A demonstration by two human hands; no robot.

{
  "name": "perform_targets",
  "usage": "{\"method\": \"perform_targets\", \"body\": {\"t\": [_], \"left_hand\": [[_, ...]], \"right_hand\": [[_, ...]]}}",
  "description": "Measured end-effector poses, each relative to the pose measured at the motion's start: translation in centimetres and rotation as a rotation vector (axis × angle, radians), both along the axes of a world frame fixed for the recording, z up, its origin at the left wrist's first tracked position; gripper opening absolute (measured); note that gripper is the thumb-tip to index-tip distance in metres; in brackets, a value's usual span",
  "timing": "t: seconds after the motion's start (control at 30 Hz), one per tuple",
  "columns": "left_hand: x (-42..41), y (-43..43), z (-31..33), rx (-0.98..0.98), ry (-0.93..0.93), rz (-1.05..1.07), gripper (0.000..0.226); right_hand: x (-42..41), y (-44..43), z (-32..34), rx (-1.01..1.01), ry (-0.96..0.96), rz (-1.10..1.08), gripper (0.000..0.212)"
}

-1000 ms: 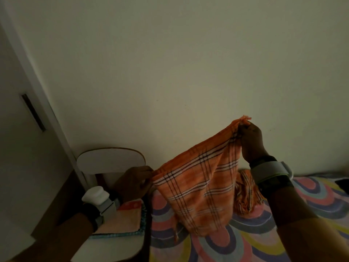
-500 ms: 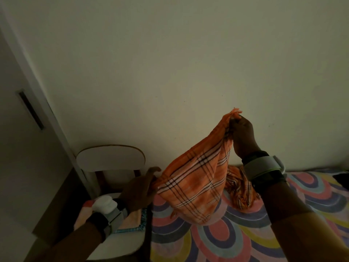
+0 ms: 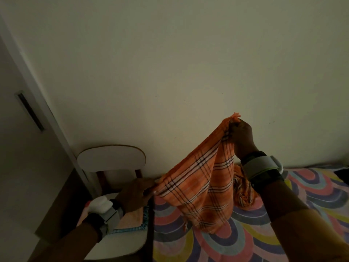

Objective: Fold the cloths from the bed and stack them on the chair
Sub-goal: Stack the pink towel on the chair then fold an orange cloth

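A dim bedroom seen from the person's head. At far left, a white chair (image 3: 111,157) stands against the wall beside the bed. A folded peach cloth with blue trim (image 3: 132,217) lies on its seat, partly hidden by the left wrist.

Just above that seat, the left hand (image 3: 135,192) pinches a low corner of an orange plaid cloth (image 3: 196,188), fingers curled round the edge. The cloth hangs in the air between both hands, over the bed's edge, sagging in a loose pouch, with its lowest fold close to the bedsheet.

Higher and to the right, the right hand (image 3: 242,138) grasps a fringed corner, fingertips clenched on it. Behind that wrist, bunched plaid fabric (image 3: 243,188) rests on the bed (image 3: 311,193). Whether it is the same cloth or another cannot be told.

Likely risks: each grip takes little fabric, so a tug to straighten the cloth could pull a corner free. The slack and uneven hand heights could leave the edges mismatched and the fold crooked. The left forearm, low over the chair, could disturb the folded cloth.
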State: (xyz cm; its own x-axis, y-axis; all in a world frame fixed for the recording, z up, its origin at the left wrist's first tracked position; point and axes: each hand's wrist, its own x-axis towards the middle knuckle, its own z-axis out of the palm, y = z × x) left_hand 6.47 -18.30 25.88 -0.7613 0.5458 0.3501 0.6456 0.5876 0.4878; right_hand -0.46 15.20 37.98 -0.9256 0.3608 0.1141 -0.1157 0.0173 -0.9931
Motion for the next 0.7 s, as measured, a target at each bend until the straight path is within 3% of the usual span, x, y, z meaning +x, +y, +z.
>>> {"method": "perform_targets", "body": {"t": [0.1,0.2,0.27,0.33,0.4,0.5,0.63,0.7], "left_hand": [[-0.9,-1.0,-1.0,-0.128,0.092,0.12,0.028],[-1.7,-1.5,-0.7,-0.308,-0.153,0.041,0.055],[-2.5,-2.0,0.9,-0.398,-0.156,0.001,0.057],[-3.8,-2.9,4.5,-0.37,-0.061,0.065,0.049],[-4.5,-3.1,8.7,-0.222,0.123,0.078,0.037],[-4.1,-1.8,13.9,-0.069,0.353,0.01,0.03],[-3.4,-1.7,14.5,-0.283,0.176,-0.006,0.042],[-2.9,-2.9,14.9,-0.359,0.187,0.04,0.041]], "right_hand": [[0.0,-0.4,-0.4,0.079,0.014,0.021,0.028],[0.0,-0.7,-0.9,0.135,0.006,0.022,0.034],[-0.6,0.1,-1.6,0.185,-0.038,-0.031,0.034],[-1.1,1.1,-2.2,0.243,-0.118,-0.111,0.03],[-0.8,2.3,-2.5,0.28,-0.193,-0.172,0.03],[-0.2,3.0,-2.4,0.27,-0.188,-0.222,0.031],[0.6,2.9,-2.9,0.256,-0.195,-0.167,0.024],[0.9,2.5,-2.7,0.241,-0.172,-0.121,0.027]]}}
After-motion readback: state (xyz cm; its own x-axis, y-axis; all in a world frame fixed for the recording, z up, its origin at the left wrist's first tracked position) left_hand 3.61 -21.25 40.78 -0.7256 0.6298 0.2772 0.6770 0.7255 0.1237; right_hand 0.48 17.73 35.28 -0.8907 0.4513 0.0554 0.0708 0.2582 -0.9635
